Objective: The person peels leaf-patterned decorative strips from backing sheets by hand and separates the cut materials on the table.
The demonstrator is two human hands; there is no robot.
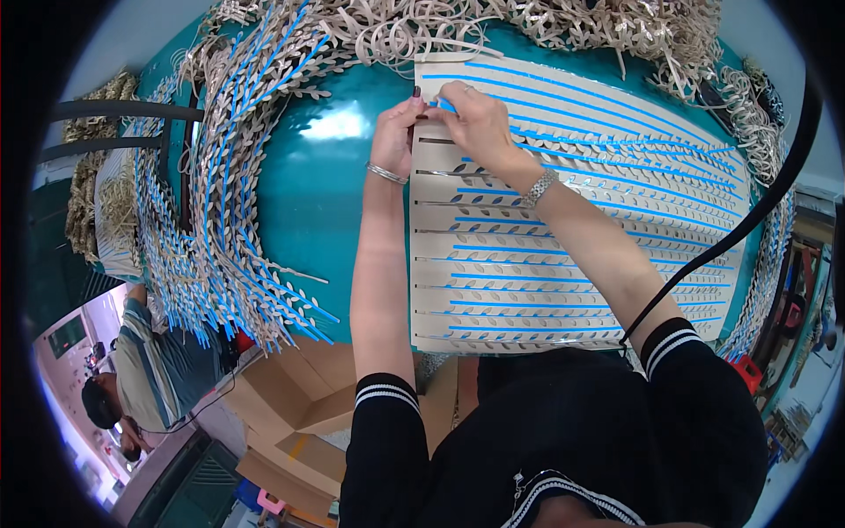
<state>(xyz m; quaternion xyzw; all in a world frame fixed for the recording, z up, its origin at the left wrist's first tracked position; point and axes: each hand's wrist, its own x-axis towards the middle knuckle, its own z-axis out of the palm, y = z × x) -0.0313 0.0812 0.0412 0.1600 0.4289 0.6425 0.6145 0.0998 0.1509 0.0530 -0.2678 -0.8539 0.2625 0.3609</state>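
Blue-striped cream sheet point(546, 275) flat on right side of green worktop point(308, 207), down to near edge; left hand point(400, 128) curled at sheet's left edge by its far-left corner, right hand point(476, 121) bent just beside it; can't tell how tightly either is closed or on what; leaf strands point(231, 167) heaped along worktop's left edge

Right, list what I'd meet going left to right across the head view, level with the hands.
Slim black bars, a bundle of beige leaf-shaped strips with blue lines, bare left hand, bare right hand, thick black cable.
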